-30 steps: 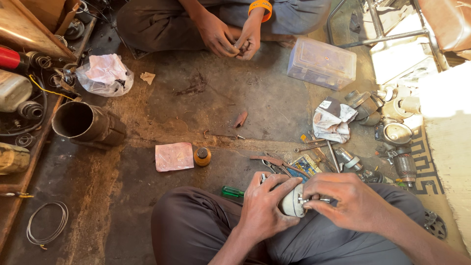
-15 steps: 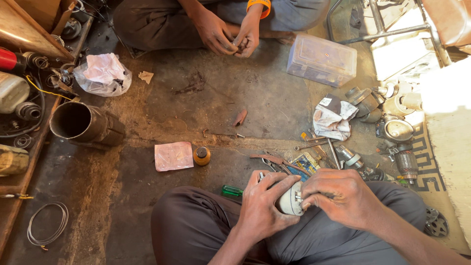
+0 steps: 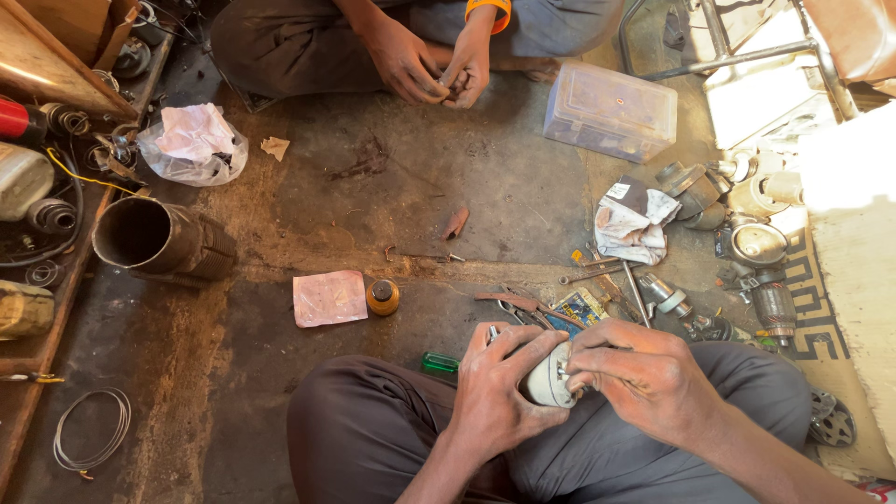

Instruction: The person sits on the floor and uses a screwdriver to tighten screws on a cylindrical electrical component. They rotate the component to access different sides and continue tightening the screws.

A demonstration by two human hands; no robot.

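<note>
Both hands grip one pale round motor part (image 3: 546, 381) over my lap: left hand (image 3: 495, 397) cupped around it, right hand (image 3: 644, 373) pinching its edge. I reckon a slip drops it among the pliers (image 3: 523, 308) and wrenches (image 3: 607, 273) lying close ahead.

A repair workshop: grimy floor (image 3: 280, 392) strewn with motor parts (image 3: 747, 243) and hand tools (image 3: 597, 275).
</note>
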